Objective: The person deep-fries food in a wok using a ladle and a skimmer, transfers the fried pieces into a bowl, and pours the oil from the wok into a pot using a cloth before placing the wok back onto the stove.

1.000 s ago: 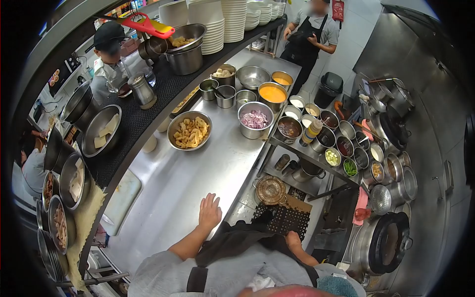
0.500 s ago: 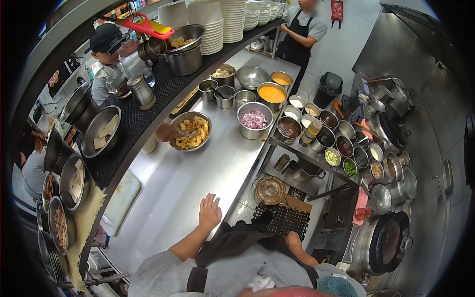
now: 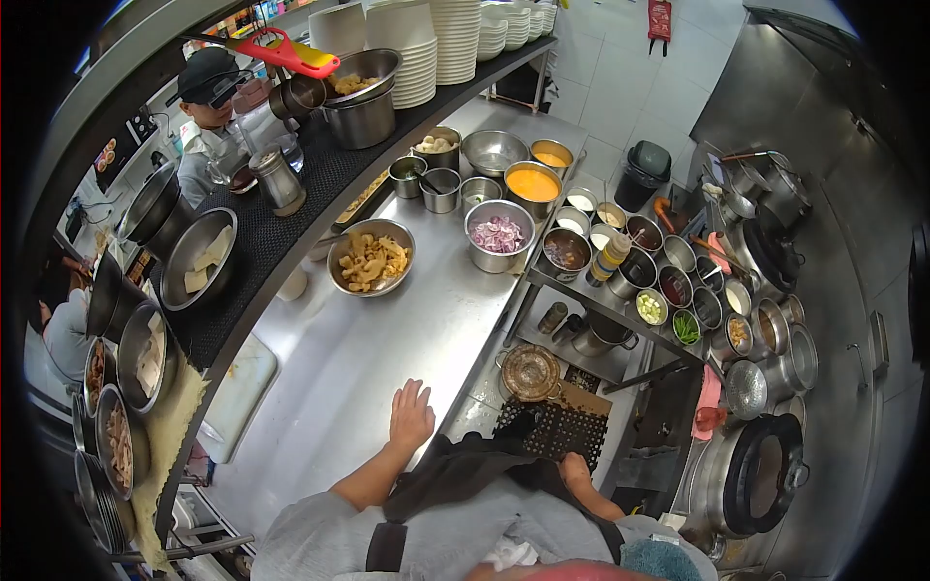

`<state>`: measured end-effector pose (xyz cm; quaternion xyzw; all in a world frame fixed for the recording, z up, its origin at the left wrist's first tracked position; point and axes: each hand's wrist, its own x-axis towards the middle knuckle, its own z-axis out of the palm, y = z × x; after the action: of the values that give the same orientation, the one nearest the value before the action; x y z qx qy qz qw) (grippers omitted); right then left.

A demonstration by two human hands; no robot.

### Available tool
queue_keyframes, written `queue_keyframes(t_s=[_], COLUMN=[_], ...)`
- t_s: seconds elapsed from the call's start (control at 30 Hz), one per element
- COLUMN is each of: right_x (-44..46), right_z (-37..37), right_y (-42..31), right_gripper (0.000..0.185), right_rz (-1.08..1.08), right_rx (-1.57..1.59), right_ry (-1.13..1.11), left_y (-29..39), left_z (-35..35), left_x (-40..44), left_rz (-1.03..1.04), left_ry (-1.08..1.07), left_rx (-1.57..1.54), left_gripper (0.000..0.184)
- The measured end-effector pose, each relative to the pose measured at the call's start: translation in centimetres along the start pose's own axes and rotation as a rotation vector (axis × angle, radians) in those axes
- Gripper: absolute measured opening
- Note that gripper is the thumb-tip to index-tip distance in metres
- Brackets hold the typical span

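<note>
My left hand point(image 3: 412, 416) rests palm down on the steel counter point(image 3: 387, 353) near its front edge, fingers stretched and holding nothing. My right hand point(image 3: 574, 472) is low at my right side, its fingers closed at the edge of my dark apron point(image 3: 475, 467). Farther along the counter sits a steel bowl point(image 3: 337, 271) of yellow-brown fried pieces point(image 3: 370, 259), out of reach of both hands. A bowl of sliced red onion point(image 3: 498, 233) stands near the counter's right edge.
Pots of orange sauce point(image 3: 533, 184) stand at the counter's far end. A side stand holds several sauce tins and a squeeze bottle point(image 3: 608, 258). On the left are a shelf point(image 3: 228, 276) with bowls and a white cutting board point(image 3: 237, 397). A co-worker point(image 3: 205, 116) stands behind the shelf.
A co-worker's hand and the utensil it held have left the bowl of fried pieces. The person at the far end is almost wholly out of view. My hands have stayed put.
</note>
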<state>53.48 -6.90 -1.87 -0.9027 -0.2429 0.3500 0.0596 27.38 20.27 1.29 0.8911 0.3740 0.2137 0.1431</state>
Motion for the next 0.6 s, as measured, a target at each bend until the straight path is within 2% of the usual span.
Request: queue_keyframes(t_s=[0.03, 0.1, 0.2, 0.33, 0.5, 0.6], right_x=[0.3, 0.9, 1.5, 1.8, 0.0, -0.3], right_z=[0.4, 1.4, 1.6, 2.2, 0.0, -0.2], right_y=[0.4, 1.3, 1.8, 2.2, 0.1, 0.0], right_gripper=[0.022, 0.023, 0.024, 0.023, 0.020, 0.020], right_rz=[0.000, -0.149, -0.124, -0.129, -0.011, -0.031], right_rx=[0.000, -0.083, -0.072, -0.082, -0.035, 0.002], right_ry=[0.001, 0.087, 0.028, 0.059, 0.001, 0.023], left_y=[0.0, -0.1, -0.1, -0.1, -0.1, -0.1], left_z=[-0.1, 0.1, 0.3, 0.2, 0.2, 0.1], left_x=[0.0, 0.0, -0.1, -0.1, -0.1, -0.1], left_rz=[0.001, 0.010, 0.017, 0.015, 0.003, 0.002], left_ry=[0.000, 0.012, 0.025, 0.023, 0.003, 0.001], left_rx=[-0.001, 0.003, 0.010, 0.004, 0.006, 0.006], left_gripper=[0.039, 0.039, 0.039, 0.039, 0.039, 0.039])
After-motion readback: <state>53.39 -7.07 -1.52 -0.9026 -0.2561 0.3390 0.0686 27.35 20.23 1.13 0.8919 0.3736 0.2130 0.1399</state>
